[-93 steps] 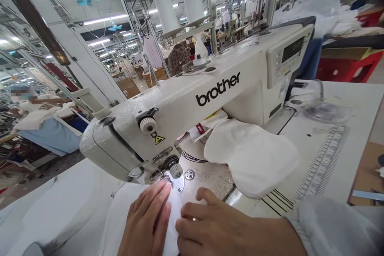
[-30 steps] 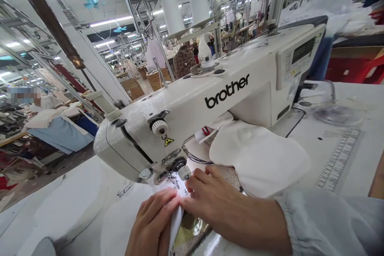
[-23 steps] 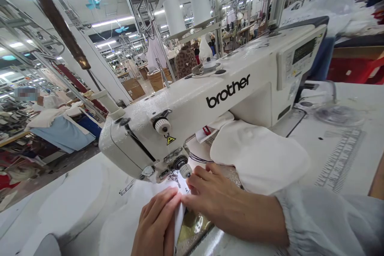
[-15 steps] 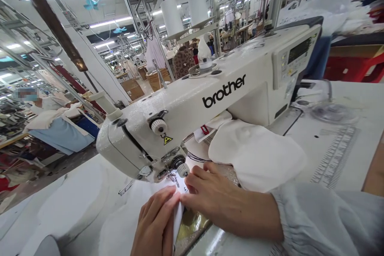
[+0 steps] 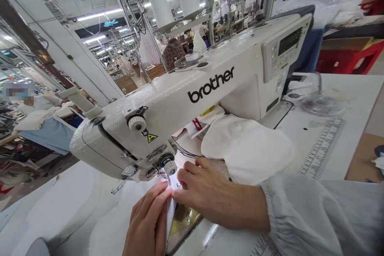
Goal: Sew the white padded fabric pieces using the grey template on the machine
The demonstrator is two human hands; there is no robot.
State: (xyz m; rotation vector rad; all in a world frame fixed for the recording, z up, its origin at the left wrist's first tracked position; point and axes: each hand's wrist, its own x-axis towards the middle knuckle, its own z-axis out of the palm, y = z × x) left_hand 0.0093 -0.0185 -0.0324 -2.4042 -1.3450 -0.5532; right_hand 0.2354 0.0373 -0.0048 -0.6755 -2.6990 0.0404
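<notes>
A white sewing machine (image 5: 168, 100) marked "brother" stands over the work, its lamp lighting the presser foot (image 5: 168, 179). Just in front of the foot, my left hand (image 5: 148, 216) holds a folded edge of white fabric (image 5: 171, 214), fingers close together. My right hand (image 5: 207, 194) lies to the right of it, thumb and forefinger closed on the same fabric near the foot, the other fingers bent. Both hands' fingertips nearly meet. The needle tip is too small to make out. More white cloth (image 5: 114, 212) spreads to the left of my left hand.
A rounded white fabric piece (image 5: 246, 148) lies under the machine arm, beside a red clip-like item (image 5: 197, 124). Ruler markings (image 5: 321, 148) and a clear round dish (image 5: 324, 104) are at right. Thread cones (image 5: 160, 6) stand behind. A person (image 5: 36, 102) sits far left.
The whole view has shifted, so the machine and hands appear farther left and slightly higher. Both hands keep almost the same hold on the fabric beside the presser foot.
</notes>
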